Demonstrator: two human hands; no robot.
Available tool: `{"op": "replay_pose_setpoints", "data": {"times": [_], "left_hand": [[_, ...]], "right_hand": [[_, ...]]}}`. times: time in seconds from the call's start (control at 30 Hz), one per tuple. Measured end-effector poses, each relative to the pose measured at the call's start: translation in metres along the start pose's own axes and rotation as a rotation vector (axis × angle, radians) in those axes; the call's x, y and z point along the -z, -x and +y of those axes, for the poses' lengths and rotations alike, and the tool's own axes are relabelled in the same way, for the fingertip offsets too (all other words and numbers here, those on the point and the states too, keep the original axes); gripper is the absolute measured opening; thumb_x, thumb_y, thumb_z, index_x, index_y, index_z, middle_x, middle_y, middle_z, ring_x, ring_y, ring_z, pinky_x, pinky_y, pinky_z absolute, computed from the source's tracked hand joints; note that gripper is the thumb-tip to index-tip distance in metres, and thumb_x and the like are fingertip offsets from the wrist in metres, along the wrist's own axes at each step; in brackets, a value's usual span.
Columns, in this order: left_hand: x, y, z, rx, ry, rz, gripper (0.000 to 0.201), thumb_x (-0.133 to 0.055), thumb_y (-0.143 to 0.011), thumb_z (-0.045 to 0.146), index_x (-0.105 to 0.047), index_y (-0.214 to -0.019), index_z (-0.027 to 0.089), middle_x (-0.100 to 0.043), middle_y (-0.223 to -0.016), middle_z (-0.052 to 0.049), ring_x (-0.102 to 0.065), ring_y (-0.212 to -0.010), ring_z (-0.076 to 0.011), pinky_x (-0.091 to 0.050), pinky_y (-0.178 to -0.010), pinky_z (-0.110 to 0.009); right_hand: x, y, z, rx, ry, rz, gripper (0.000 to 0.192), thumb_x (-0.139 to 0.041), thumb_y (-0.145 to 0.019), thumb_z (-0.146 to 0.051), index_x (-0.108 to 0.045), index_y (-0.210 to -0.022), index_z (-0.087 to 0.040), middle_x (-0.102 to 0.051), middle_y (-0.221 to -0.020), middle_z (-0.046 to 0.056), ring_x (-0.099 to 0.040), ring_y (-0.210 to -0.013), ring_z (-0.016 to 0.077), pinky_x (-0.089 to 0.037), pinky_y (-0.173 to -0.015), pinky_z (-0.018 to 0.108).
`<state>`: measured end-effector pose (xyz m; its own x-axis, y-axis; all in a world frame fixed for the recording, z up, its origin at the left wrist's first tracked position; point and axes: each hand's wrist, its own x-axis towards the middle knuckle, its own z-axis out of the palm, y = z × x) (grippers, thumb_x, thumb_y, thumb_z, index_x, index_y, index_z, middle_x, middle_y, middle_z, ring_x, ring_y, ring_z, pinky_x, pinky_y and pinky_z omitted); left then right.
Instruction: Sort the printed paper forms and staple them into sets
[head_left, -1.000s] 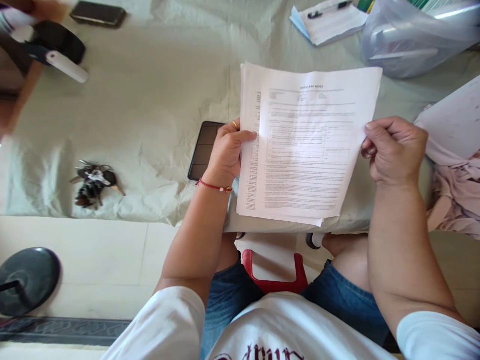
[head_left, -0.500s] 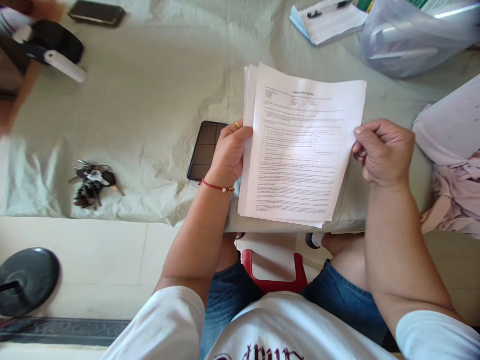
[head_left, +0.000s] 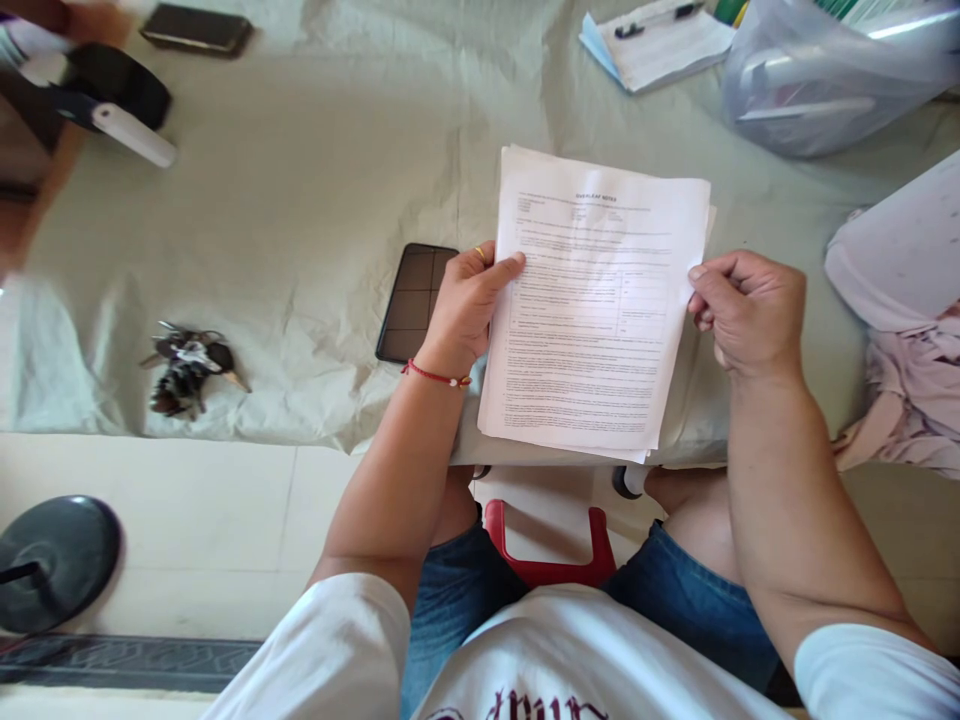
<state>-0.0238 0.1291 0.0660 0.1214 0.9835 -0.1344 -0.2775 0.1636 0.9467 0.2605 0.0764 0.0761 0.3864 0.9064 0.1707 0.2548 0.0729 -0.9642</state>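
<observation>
Left grip (head_left: 466, 305): you pinch the left edge of the papers (head_left: 577, 350).
Right grip (head_left: 754, 310): you pinch their right edge.
Papers: middle of the frame, a bit uneven; best hold softly, so they don't crease.
Worktop (head_left: 315, 170): wrinkly green cover (head_left: 330, 330), keys (head_left: 192, 368) at left.
Room: pale floor (head_left: 217, 500) lower left, red stool (head_left: 551, 572) bottom middle.
</observation>
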Motion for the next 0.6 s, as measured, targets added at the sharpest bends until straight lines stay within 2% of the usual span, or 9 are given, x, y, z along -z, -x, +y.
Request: {"op": "replay_pose_setpoints", "data": {"times": [0.1,0.2,0.33,0.4,0.47,0.53,0.6], "left_hand": [[0.005,-0.001,-0.003,0.004,-0.075,-0.052,0.022,-0.090,-0.082,0.036,-0.076,-0.090,0.021,-0.081,-0.092,-0.005,-0.078,-0.096,-0.0262,-0.064,-0.089,-0.041],[0.009,-0.002,-0.003,-0.021,-0.105,-0.063,0.023,-0.088,-0.083,0.037,-0.076,-0.096,0.022,-0.084,-0.100,-0.005,-0.079,-0.106,-0.0287,-0.065,-0.094,-0.044],[0.011,-0.005,-0.004,-0.057,-0.107,-0.093,0.027,-0.086,-0.085,0.039,-0.076,-0.103,0.023,-0.085,-0.108,-0.007,-0.079,-0.115,-0.0324,-0.065,-0.101,-0.049],[0.011,-0.006,-0.005,-0.087,-0.106,-0.093,0.029,-0.085,-0.086,0.042,-0.076,-0.106,0.023,-0.084,-0.109,-0.007,-0.078,-0.120,-0.0336,-0.065,-0.104,-0.051],[0.010,-0.008,-0.007,-0.124,-0.095,-0.090,0.033,-0.085,-0.087,0.047,-0.076,-0.108,0.024,-0.084,-0.110,-0.007,-0.077,-0.124,-0.0345,-0.064,-0.106,-0.051],[0.008,-0.009,-0.008,-0.172,-0.074,-0.083,0.036,-0.086,-0.087,0.051,-0.076,-0.109,0.024,-0.083,-0.113,-0.007,-0.075,-0.129,-0.0354,-0.063,-0.109,-0.051],[0.005,-0.010,-0.007,-0.243,-0.057,-0.062,0.041,-0.085,-0.088,0.057,-0.076,-0.113,0.026,-0.083,-0.119,-0.006,-0.072,-0.136,-0.0363,-0.061,-0.113,-0.052]], "right_hand": [[0.002,-0.001,0.006,-0.022,0.034,-0.005,0.015,-0.081,-0.082,-0.018,-0.074,-0.069,-0.020,-0.062,-0.054,-0.003,-0.044,-0.043,0.0075,-0.034,-0.043,0.024],[0.007,-0.004,0.023,-0.023,0.053,-0.001,0.015,-0.090,-0.080,-0.027,-0.075,-0.079,-0.024,-0.068,-0.068,-0.002,-0.054,-0.057,0.0108,-0.044,-0.052,0.026],[0.013,-0.010,0.042,-0.073,0.034,0.022,0.046,-0.100,-0.072,-0.050,-0.073,-0.102,-0.028,-0.075,-0.091,0.000,-0.072,-0.086,0.0194,-0.060,-0.077,0.036],[0.013,-0.009,0.039,-0.151,-0.038,-0.051,0.058,-0.098,-0.072,-0.062,-0.070,-0.112,-0.030,-0.078,-0.098,0.001,-0.076,-0.095,0.0236,-0.064,-0.087,0.042],[0.011,-0.004,0.027,-0.221,-0.153,-0.184,0.063,-0.097,-0.073,-0.067,-0.070,-0.118,-0.032,-0.081,-0.110,0.002,-0.079,-0.107,0.0278,-0.065,-0.100,0.050],[0.008,0.003,0.009,-0.269,-0.248,-0.333,0.061,-0.097,-0.074,-0.066,-0.075,-0.120,-0.033,-0.082,-0.124,0.003,-0.077,-0.123,0.0319,-0.062,-0.114,0.055],[0.005,0.011,-0.006,-0.324,-0.291,-0.439,0.056,-0.099,-0.073,-0.062,-0.080,-0.117,-0.033,-0.083,-0.126,0.004,-0.075,-0.129,0.0350,-0.058,-0.121,0.058]]}}
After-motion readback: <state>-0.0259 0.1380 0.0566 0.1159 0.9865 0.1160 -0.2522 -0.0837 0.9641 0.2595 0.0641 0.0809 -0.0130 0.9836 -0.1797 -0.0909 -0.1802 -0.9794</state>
